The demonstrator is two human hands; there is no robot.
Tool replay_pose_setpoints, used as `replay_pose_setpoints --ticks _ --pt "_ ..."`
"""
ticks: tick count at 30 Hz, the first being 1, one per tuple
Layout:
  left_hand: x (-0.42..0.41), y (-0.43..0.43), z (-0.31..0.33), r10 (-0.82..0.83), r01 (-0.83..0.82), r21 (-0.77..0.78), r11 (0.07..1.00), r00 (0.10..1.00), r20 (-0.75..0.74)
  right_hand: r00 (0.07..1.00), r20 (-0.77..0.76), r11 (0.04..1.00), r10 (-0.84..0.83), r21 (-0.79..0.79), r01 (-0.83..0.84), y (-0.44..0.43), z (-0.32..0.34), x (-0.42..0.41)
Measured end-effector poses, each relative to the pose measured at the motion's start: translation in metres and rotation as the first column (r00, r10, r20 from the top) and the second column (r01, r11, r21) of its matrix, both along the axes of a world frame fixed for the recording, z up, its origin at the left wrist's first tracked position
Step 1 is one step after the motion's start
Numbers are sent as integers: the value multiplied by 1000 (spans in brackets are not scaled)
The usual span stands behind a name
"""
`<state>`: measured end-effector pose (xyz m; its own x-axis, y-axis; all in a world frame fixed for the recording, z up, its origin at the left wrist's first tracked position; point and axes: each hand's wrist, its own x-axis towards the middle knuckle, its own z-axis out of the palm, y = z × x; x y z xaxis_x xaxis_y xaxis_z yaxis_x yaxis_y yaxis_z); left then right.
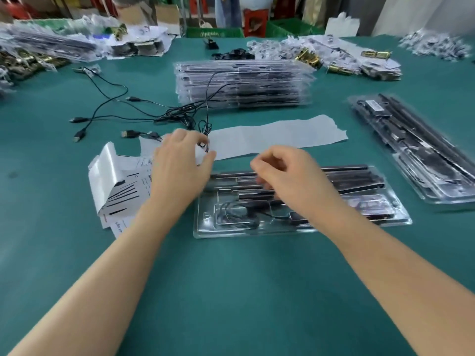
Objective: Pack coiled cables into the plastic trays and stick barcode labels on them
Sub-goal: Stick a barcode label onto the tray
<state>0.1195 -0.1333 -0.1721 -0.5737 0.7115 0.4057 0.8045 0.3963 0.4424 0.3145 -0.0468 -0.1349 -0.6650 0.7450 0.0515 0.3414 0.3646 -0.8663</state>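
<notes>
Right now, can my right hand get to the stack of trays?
Probably yes: only the flat paper strip lies between the right hand, above the near tray, and the stack of trays.

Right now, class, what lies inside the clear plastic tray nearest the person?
The clear plastic tray holds long black bars, a coiled black cable and a small black block. The right hand hides its middle.

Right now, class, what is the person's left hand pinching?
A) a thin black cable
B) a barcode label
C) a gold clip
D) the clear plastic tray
A: the left hand has its thumb and fingertips closed on a loop of the thin black cable, at the near edge of the white paper strip.
</notes>
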Motion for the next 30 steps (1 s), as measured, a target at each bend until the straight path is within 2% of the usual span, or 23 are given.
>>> replay_pose_setpoints --ticks 1,3,11,13,17,21,25,30 --pt "-9 2 -4 104 -104 -63 993 995 -5 999 14 999 29 29 -30 3 -2 -19" --pt "-20 4 -14 191 -188 -127 974 981 13 994 73 991 80 102 -87 9 -8 -57" --pt "-26 5 -26 227 -223 -93 970 973 38 916 398 955 53 249 -163 30 -31 -156" --pt "-25 4 -27 225 -223 -68 973 974 37 908 419 956 16 260 -137 32 -35 -166" --pt "-24 3 -28 205 -204 -28 979 977 58 939 343 982 28 168 -90 35 -38 -170" --pt "-24 3 -27 208 -213 48 976 974 92 994 99 996 52 68 -59 34 -36 -164" --pt "-27 2 -24 186 -202 181 963 977 99 994 -79 996 78 -30 -81 32 -42 -157" --pt "-34 1 -22 157 -175 258 950 984 89 978 -181 989 108 -77 -124 28 -51 -152"
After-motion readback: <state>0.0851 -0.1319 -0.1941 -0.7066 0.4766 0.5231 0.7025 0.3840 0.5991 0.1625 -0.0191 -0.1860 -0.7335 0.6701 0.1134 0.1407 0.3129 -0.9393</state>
